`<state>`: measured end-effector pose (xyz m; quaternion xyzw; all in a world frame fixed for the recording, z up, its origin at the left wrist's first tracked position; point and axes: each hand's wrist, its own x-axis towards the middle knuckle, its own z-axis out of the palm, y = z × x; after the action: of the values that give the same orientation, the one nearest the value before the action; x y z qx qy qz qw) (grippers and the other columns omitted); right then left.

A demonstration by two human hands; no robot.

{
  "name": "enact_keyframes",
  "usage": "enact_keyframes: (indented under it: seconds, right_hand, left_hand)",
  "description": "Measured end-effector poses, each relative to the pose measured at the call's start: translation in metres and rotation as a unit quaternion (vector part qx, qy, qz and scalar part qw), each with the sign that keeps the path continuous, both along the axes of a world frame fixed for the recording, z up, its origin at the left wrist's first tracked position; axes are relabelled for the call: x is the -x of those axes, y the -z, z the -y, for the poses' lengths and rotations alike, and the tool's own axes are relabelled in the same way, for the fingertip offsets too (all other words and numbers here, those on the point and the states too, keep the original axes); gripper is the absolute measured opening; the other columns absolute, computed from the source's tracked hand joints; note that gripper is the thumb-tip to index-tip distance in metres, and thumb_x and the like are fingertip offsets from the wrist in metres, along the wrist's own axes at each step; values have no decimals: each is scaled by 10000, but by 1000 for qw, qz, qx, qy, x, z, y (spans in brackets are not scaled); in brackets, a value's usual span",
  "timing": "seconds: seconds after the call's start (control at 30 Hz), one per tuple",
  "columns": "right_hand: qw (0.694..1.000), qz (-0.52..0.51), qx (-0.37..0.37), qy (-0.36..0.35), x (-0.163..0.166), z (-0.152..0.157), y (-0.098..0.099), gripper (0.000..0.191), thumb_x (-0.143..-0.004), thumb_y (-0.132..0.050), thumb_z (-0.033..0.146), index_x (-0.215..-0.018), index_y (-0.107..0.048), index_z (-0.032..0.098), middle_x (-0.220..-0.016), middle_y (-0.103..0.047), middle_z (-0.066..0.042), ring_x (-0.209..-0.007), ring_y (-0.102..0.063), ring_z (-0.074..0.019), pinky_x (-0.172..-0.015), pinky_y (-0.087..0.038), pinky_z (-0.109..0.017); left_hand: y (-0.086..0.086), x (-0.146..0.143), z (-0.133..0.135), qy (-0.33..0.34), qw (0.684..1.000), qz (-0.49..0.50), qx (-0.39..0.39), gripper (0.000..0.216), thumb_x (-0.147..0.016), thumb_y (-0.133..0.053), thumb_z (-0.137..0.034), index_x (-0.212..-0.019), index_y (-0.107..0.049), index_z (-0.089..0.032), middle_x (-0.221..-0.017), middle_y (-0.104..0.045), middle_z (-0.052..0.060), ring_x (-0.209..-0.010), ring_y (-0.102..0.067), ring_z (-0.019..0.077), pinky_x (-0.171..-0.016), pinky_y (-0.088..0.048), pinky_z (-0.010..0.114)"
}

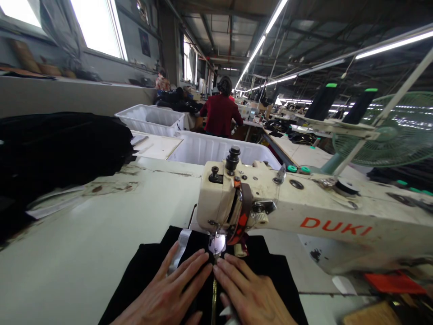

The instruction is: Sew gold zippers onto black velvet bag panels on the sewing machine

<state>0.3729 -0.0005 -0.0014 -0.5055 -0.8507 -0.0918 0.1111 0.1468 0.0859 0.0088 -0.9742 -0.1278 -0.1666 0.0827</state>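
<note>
Black fabric (135,289) lies under the head of a sewing machine (280,198) marked DUKI. Down its middle runs a narrow gold strip, like a metal zipper (214,300), leading to the lit presser foot area (217,246). My left hand (176,284) rests flat on the fabric left of the strip, fingers spread. Just right of the strip, my right hand (248,289) also lies flat, fingertips close to the presser foot. A pale pointed thing (228,312) peeks out beneath my right hand; whether it is held, I cannot tell. A shiny grey strip (182,243) lies by my left index finger.
Dark cloth (61,153) is heaped at the left of the worktable (84,257). White plastic bins (216,144) stand beyond the machine. A green fan (389,131) and thread cones (321,101) are at right. Ahead, a person in a dark red top (221,115) faces away.
</note>
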Motion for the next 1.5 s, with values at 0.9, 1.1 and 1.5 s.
enact_keyframes:
  seconds: [0.9,1.1,1.5]
  right_hand:
    - [997,-30,22,74,-6,-13,-1,475,-964,-452,223,-1439,-431,203,-1439,-491,-48,-1251,-530,-263,-937,-538,-400]
    - [997,-49,30,60,-8,-15,-7,459,-961,-460,224,-1419,-459,183,-1415,-516,-82,-1226,-553,-241,-959,-521,-374]
    - [995,-38,78,56,-10,-22,-17,433,-969,-472,225,-1402,-471,210,-1435,-500,-56,-1288,-486,-228,-1023,-476,-408]
  left_hand:
    - [6,-7,-30,-10,989,-8,146,625,-953,-507,-231,-1526,-259,-253,-1527,-400,67,-1390,-382,267,-1169,-229,546]
    - [4,-7,-31,-9,989,-16,150,621,-960,-498,-232,-1530,-250,-250,-1530,-396,70,-1391,-384,265,-1171,-217,541]
    - [-6,-8,-34,-8,987,-42,153,516,-1005,-445,-285,-1502,-317,-239,-1537,-384,78,-1434,-299,244,-1176,-141,567]
